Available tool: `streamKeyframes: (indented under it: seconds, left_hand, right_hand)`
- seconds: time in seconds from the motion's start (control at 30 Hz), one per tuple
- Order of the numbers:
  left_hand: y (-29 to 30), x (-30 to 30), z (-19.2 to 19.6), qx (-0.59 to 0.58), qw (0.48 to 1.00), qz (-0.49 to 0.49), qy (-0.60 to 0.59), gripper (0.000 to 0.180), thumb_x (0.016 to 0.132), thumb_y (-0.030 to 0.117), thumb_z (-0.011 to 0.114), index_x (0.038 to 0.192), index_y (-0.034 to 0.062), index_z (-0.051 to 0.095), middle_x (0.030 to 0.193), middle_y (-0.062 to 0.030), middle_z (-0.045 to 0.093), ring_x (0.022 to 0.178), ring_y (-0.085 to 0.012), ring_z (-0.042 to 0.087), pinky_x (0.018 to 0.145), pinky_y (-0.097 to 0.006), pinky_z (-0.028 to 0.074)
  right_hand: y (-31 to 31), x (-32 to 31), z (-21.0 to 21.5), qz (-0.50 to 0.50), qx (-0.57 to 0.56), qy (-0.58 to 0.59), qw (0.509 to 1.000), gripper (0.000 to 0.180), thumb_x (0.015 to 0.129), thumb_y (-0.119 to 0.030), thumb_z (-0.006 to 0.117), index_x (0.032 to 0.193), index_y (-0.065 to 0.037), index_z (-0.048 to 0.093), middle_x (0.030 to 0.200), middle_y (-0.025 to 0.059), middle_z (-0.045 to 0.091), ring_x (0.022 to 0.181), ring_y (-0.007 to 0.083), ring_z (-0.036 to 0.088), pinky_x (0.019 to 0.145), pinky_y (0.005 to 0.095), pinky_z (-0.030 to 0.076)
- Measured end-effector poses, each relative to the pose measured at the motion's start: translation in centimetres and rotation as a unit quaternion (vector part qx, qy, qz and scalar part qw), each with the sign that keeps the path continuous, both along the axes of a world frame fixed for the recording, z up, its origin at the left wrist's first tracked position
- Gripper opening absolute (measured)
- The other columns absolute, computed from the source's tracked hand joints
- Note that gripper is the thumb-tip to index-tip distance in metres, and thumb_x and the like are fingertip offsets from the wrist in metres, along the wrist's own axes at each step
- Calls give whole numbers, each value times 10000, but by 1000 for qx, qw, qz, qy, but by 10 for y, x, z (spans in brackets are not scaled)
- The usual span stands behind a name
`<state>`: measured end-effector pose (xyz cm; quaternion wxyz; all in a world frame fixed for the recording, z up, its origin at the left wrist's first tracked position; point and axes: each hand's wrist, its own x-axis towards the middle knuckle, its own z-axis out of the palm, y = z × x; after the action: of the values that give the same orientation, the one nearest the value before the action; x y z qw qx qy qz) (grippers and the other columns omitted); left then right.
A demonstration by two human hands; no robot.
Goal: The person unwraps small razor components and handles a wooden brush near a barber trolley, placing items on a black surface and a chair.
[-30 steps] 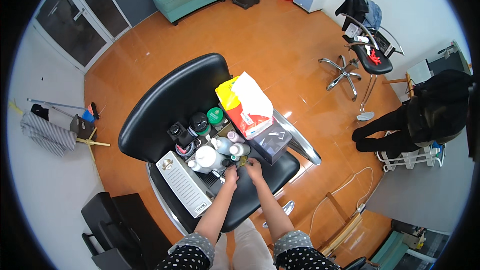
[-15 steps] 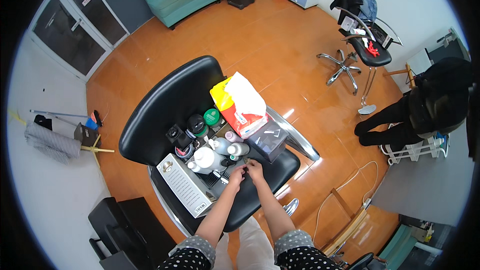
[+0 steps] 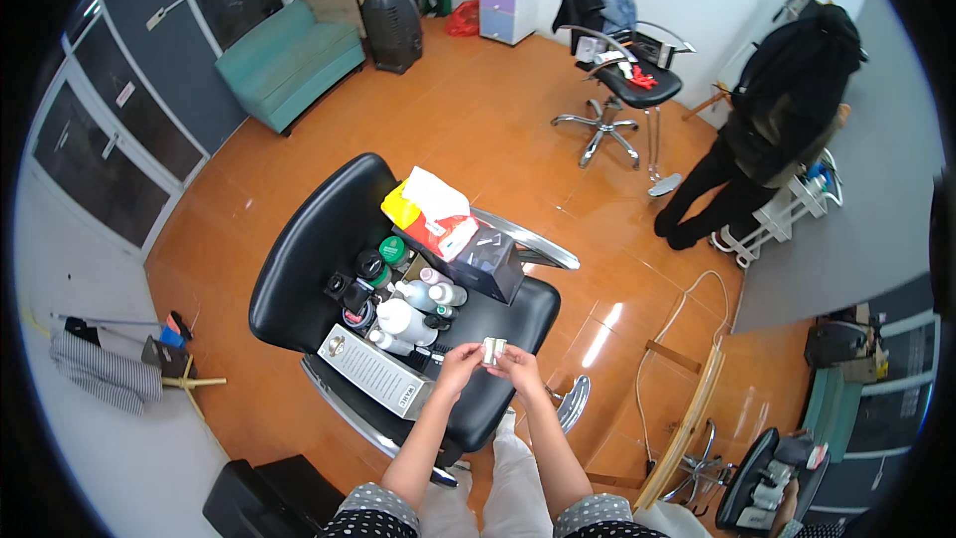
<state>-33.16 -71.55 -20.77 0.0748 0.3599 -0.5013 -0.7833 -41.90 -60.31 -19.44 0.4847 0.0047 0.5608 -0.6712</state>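
My left hand [image 3: 460,368] and my right hand [image 3: 520,370] are closed on a small pale rectangular packet [image 3: 494,351], one at each side, above the front of a black salon chair [image 3: 521,318]. Its exact kind is too small to make out. On the seat beside my left hand lies a long white box [image 3: 373,372] with print on it. Several bottles stand behind my hands, among them a large white bottle [image 3: 396,318] and a smaller pale bottle [image 3: 447,294]. A jar with a green lid [image 3: 393,250] sits near the backrest.
Farther along the seat are a dark see-through box [image 3: 490,264] and a red and yellow tissue pack [image 3: 434,224]. A person in black [image 3: 787,110] stands at the right by a white trolley [image 3: 787,211]. A cable [image 3: 647,389] and a wooden-framed mirror [image 3: 687,418] are at the lower right.
My hands have lifted off the seat and now hold the small packet up between them. The view has tilted upward and shifted right. The other person appears more upright.
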Motion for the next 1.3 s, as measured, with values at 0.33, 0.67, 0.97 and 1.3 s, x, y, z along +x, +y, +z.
streamKeyframes:
  seconds: [0.33,0.67,0.97,1.3]
  left_hand:
    - [63,89,83,30,984,-169,41,254,844,187,582,1017,1,588,941,-58,610,863,-131,567,766,-247,455]
    - [188,131,138,94,925,-367,29,207,817,143,606,981,18,605,835,-16,608,740,-102,552,691,-223,437]
    - [355,160,160,79,815,-574,11,203,799,160,628,954,29,626,814,-21,620,749,-93,567,678,-215,460]
    - [550,268,151,130,716,-686,-16,210,809,158,624,976,30,618,833,-30,620,767,-95,583,696,-210,485]
  right_hand:
    - [98,120,82,-148,35,48,987,248,811,-130,604,1013,13,580,904,71,633,790,156,619,682,254,483]
    - [245,223,136,-343,35,64,936,147,748,-134,671,871,-63,634,769,1,625,677,71,554,621,194,427]
    - [406,322,133,-519,1,54,853,156,746,-110,658,883,-45,622,788,29,633,717,99,584,621,213,422]
    - [553,482,168,-669,121,85,729,304,776,-239,661,1004,-44,611,870,25,633,796,106,577,701,251,435]
